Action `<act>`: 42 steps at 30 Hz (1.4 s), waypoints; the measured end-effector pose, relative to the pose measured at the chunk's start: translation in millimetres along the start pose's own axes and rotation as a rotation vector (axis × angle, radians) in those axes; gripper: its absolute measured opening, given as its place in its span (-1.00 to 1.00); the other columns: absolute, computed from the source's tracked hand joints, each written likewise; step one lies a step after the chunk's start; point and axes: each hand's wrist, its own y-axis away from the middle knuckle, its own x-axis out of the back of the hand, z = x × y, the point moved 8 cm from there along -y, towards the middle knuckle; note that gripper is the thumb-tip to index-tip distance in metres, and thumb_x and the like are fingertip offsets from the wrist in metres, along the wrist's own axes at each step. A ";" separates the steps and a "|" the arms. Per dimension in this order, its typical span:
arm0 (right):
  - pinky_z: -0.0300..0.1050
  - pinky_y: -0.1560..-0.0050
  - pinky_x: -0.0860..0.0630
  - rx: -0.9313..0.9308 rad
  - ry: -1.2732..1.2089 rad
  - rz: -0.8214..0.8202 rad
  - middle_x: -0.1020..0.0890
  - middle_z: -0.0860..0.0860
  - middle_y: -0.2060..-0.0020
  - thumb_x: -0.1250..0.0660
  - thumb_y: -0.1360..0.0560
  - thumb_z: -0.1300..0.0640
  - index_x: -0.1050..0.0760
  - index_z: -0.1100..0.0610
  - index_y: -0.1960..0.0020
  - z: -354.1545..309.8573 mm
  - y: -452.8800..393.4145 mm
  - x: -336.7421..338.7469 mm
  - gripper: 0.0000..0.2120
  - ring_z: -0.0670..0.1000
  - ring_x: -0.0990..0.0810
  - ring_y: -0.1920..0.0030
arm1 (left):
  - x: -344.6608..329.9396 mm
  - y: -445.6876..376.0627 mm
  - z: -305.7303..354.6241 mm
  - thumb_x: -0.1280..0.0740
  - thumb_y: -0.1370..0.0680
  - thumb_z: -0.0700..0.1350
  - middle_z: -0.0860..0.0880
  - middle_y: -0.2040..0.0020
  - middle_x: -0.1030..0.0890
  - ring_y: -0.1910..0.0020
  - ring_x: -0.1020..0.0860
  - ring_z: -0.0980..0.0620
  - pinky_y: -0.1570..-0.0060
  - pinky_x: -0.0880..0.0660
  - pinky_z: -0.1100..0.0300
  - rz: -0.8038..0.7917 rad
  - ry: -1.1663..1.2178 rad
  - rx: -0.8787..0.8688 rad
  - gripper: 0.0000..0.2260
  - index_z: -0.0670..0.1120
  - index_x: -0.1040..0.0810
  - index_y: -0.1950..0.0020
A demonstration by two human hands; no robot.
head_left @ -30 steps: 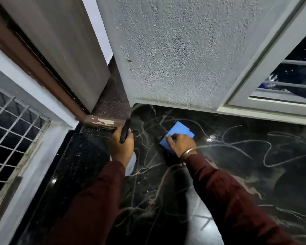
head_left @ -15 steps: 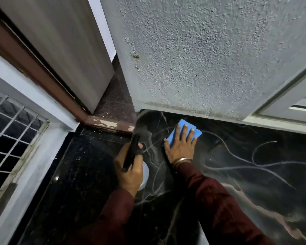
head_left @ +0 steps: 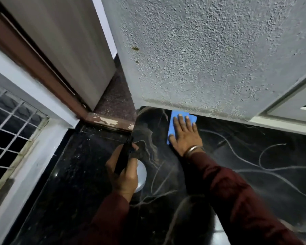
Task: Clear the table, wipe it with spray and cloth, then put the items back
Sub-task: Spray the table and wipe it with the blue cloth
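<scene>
A blue cloth lies flat on the black veined marble table, right against the foot of the rough white wall. My right hand presses on it with fingers spread flat; a metal bangle sits on the wrist. My left hand is closed around a spray bottle, whose black trigger head shows above my fist and whose pale body shows beside it, held just above the table left of the cloth.
The textured white wall bounds the table's far side. A brown door frame and a grey door stand at the far left. A barred window is on the left, and a white window frame on the right.
My right hand has pushed the blue cloth away from me until it reaches the wall, with its fingers now flat. The left hand with the spray bottle has stayed close to the cloth.
</scene>
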 end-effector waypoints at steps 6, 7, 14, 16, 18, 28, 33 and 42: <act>0.20 -0.49 0.11 0.117 -0.029 -0.055 -0.02 0.16 -0.54 0.04 -0.53 -0.30 0.04 0.17 -0.56 -89.1 -13.1 -7.9 -0.23 0.25 0.09 -0.53 | -5.9 4.6 -0.1 -0.23 -0.39 -0.16 -0.02 0.27 -0.63 0.30 -0.58 0.08 0.25 -0.48 0.30 -0.043 -0.019 -0.030 -0.77 -0.20 -0.64 0.11; 0.24 -0.48 0.00 0.239 -0.028 -0.077 -0.12 0.18 -0.52 0.02 -0.54 -0.27 -0.05 0.19 -0.55 -107.6 -0.7 -12.2 -0.26 0.27 0.00 -0.52 | -5.4 4.6 -3.9 -0.24 -0.40 -0.22 -0.04 0.27 -0.63 0.28 -0.58 0.11 0.24 -0.47 0.31 -0.040 -0.034 -0.026 -0.80 -0.23 -0.63 0.11; 0.11 -0.48 -0.02 0.424 0.026 -0.030 -0.16 0.06 -0.52 0.14 -0.47 -0.16 -0.09 0.10 -0.54 -58.1 26.2 -10.5 -0.30 0.15 -0.08 -0.53 | -5.1 0.3 -7.9 -0.24 -0.41 -0.31 0.02 0.29 -0.60 0.31 -0.55 0.23 0.28 -0.47 0.32 -0.022 0.019 0.024 -0.81 -0.25 -0.63 0.11; 0.11 -0.49 0.07 0.182 -0.002 -0.015 -0.05 0.08 -0.55 0.16 -0.50 -0.15 0.01 0.12 -0.56 -43.3 0.2 -2.6 -0.32 0.16 0.04 -0.54 | -6.7 3.0 -0.9 -0.24 -0.40 -0.32 0.05 0.34 -0.59 0.34 -0.54 0.20 0.30 -0.46 0.32 -0.020 0.032 0.015 -0.81 -0.25 -0.63 0.12; 0.14 -0.48 0.07 0.128 -0.020 -0.019 -0.03 0.10 -0.55 0.03 -0.57 -0.09 0.02 0.15 -0.56 -65.4 -8.3 -1.7 -0.37 0.21 0.06 -0.53 | -8.2 3.1 -4.9 -0.24 -0.40 -0.30 0.04 0.33 -0.59 0.34 -0.53 0.16 0.29 -0.48 0.25 -0.032 0.046 0.036 -0.81 -0.25 -0.64 0.11; 0.22 -0.37 -0.25 0.056 -0.022 0.065 -0.35 0.16 -0.43 0.05 -0.50 -0.10 -0.28 0.22 -0.47 43.2 72.2 11.5 -0.36 0.26 -0.30 -0.43 | -37.3 -12.0 5.6 -0.30 -0.37 -0.13 0.09 0.38 -0.62 0.34 -0.58 0.00 0.22 -0.56 -0.04 -0.294 -0.161 0.099 -0.82 -0.06 -0.69 0.15; 0.22 -0.42 -0.16 -0.172 -0.122 0.058 -0.31 0.20 -0.45 0.11 -0.50 -0.08 -0.27 0.27 -0.46 49.7 73.3 5.7 -0.34 0.29 -0.22 -0.46 | -55.9 -9.7 30.8 -0.32 -0.51 -0.12 -0.05 0.35 -0.56 0.19 -0.58 -0.21 0.27 -0.35 0.06 -0.464 -0.622 -0.066 -0.87 -0.08 -0.59 0.23; 0.23 -0.39 -0.12 -0.459 -0.239 0.176 -0.25 0.25 -0.46 0.10 -0.48 -0.02 -0.23 0.29 -0.46 127.3 85.7 30.8 -0.36 0.32 -0.17 -0.45 | -72.2 3.1 26.3 -0.32 -0.49 -0.08 -0.15 0.06 -0.67 0.00 -0.60 -0.24 0.15 -0.33 0.11 -0.572 -0.894 -0.030 -0.85 -0.08 -0.63 0.04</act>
